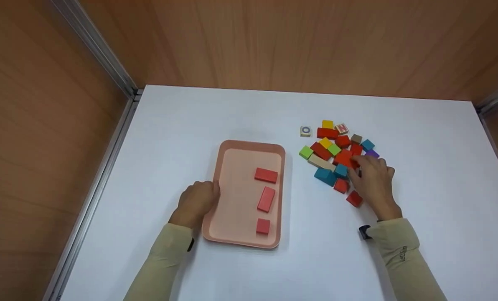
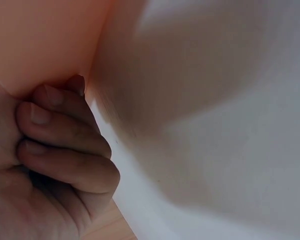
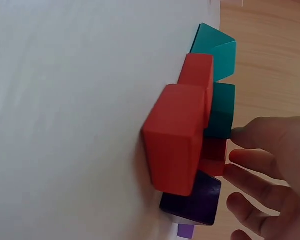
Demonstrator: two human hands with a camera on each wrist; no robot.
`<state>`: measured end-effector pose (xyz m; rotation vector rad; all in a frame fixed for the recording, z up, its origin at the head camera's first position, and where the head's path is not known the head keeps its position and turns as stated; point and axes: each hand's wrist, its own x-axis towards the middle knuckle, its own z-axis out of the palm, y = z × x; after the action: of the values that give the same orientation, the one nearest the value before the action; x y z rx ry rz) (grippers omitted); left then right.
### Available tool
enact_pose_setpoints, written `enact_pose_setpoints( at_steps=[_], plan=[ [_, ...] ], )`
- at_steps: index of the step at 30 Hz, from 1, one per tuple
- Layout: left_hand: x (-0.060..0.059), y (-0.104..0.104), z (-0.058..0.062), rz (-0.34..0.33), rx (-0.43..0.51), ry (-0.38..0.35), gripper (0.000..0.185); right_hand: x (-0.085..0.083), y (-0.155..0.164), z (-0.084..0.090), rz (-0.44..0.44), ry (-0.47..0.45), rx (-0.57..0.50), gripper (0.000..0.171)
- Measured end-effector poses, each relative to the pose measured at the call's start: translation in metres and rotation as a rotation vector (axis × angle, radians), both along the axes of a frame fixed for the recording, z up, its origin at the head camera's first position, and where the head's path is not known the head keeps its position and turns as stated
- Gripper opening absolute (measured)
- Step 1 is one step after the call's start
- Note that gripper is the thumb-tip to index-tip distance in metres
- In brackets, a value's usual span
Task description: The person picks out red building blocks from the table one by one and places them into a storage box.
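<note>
My left hand (image 1: pixel 198 200) grips the left rim of a pink tray (image 1: pixel 237 179), its thumb on top. In the left wrist view the fingers (image 2: pixel 65 135) curl against the tray's side. Three red blocks lie along the tray's right side: an upper one (image 1: pixel 266 175), a middle one (image 1: pixel 266 199) and a lower one (image 1: pixel 263 226). Over the right edge of a pile of coloured blocks, my right hand (image 1: pixel 373 179) has its thumb and fingers loosely bent beside a red block (image 1: pixel 343 157). The right wrist view shows the thumb close to a teal block (image 3: pixel 221 110); no pinch is visible.
Around the hand lie a blue wedge (image 1: pixel 325 177), a beige bar (image 1: pixel 321 162), a green block (image 1: pixel 306 152) and a loose red block (image 1: pixel 354 198). A lettered tile (image 1: pixel 305 131) sits at the pile's far left. Wooden walls (image 1: pixel 274 46) enclose the white table (image 1: pixel 182 121).
</note>
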<state>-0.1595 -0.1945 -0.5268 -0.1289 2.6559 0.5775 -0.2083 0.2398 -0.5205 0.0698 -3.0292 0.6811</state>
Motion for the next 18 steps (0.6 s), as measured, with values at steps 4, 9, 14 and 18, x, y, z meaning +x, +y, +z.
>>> enact_pose_setpoints(
  at_steps=[4,9,14,18],
  plan=[
    [0.0002,-0.0004,0.0003,-0.001,0.008,0.015,0.051,-0.0005,-0.0002,-0.0024,-0.004,-0.004,-0.008,0.050],
    [0.0000,-0.0006,0.0007,-0.009,0.003,0.033,0.051,-0.0024,0.0001,-0.0049,-0.020,-0.034,-0.011,0.052],
    [-0.0009,-0.0003,-0.0004,-0.002,-0.011,0.010,0.052,-0.0044,0.0006,-0.0077,-0.018,-0.056,-0.015,0.052],
    [-0.0017,-0.0006,-0.0022,-0.008,-0.038,0.016,0.052,-0.0042,0.0003,-0.0082,-0.003,-0.041,0.002,0.053]
  ],
)
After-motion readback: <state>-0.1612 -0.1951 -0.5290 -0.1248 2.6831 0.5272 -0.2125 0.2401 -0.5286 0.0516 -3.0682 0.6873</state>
